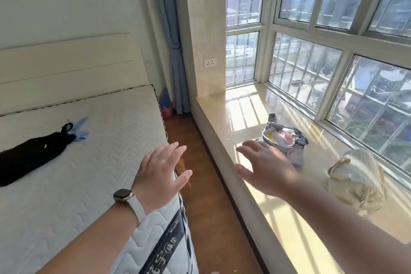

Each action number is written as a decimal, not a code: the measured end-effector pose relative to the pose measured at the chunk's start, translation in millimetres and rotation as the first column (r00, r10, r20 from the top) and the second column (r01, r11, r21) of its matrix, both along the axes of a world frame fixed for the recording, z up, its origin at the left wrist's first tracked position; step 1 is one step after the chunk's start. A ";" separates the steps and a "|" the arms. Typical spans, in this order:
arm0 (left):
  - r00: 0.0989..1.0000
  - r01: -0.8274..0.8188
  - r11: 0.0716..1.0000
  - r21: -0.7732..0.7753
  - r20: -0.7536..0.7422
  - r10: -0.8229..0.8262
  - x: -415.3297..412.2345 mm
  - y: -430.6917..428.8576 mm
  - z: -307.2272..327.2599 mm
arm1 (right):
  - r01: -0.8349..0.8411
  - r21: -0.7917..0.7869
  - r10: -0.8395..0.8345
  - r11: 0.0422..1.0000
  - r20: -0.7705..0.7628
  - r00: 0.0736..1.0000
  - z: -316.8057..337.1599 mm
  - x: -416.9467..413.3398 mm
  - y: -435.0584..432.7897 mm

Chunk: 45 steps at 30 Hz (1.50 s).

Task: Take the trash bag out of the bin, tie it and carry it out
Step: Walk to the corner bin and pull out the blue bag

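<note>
A small red bin [167,111] stands on the floor in the far corner, between the bed and the blue curtain. A blue trash bag [165,98] rises out of it to a point. My left hand [160,173], with a watch on its wrist, is held out open above the mattress edge, fingers spread. My right hand [264,168] is stretched out open over the window sill, holding nothing. Both hands are well short of the bin.
A bare white mattress [89,162] fills the left, with a black pouch [31,155] and a light blue cloth [80,131] on it. A narrow wooden floor strip [200,162] leads to the bin. On the sill [249,113] lie a grey bag [287,142] and a cream bag [355,182].
</note>
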<state>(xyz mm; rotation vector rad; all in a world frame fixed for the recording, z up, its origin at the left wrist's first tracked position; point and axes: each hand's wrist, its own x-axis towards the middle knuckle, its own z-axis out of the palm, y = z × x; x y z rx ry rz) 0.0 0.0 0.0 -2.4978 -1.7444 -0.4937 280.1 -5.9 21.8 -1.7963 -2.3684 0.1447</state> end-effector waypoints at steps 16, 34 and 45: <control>1.000 -0.017 1.000 -0.020 -0.002 0.017 -36.0 252.1 -42.4 | -0.039 -0.091 0.042 0.995 0.026 0.999 -33.8 -41.9 260.3; 0.976 -0.215 0.976 -0.041 0.028 0.216 -70.5 453.3 -54.8 | -0.244 -0.087 0.244 0.966 -0.004 0.970 -37.5 -97.8 516.1; 0.938 -0.348 0.935 -0.063 -0.020 0.347 -73.0 623.2 -38.7 | -0.360 -0.091 0.357 0.928 -0.050 0.933 -40.8 -112.3 727.9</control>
